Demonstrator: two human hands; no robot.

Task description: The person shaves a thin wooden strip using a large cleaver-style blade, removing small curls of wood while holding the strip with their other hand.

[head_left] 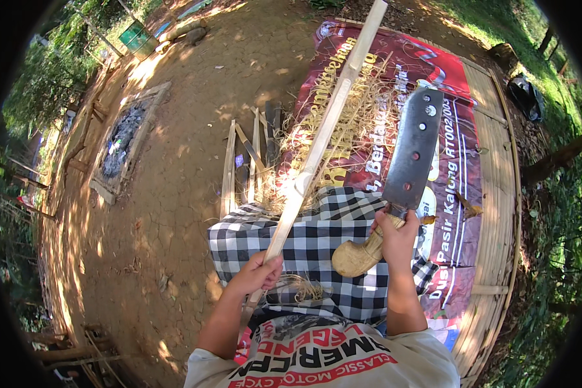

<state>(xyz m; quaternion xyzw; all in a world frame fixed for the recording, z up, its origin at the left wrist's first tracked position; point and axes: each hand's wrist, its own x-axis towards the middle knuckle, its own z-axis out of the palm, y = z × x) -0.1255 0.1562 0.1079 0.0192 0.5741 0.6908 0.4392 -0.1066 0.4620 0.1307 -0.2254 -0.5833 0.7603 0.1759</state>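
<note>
A long, pale bamboo strip [320, 139] slants up from my lap toward the far edge of the view. Near its lower end my left hand [260, 273] is wrapped round it. My right hand [396, 236] grips a broad machete [414, 149] where its curved, light wooden handle meets the blade. The dark blade has several round holes and points up and away, to the right of the strip and apart from it. Black-and-white checked cloth [304, 242] covers my lap under both hands. Curly shavings [362, 110] lie beyond it, with a small tuft on the cloth.
A dark red printed banner [456, 213] lies on a bamboo platform [498, 194]. Several wood pieces [229, 168] stand just left of the shavings. On the dirt ground [174, 213] at left is a framed ash pit [124, 139]. A green drum [138, 40] stands far left; a black bag [525, 97] far right.
</note>
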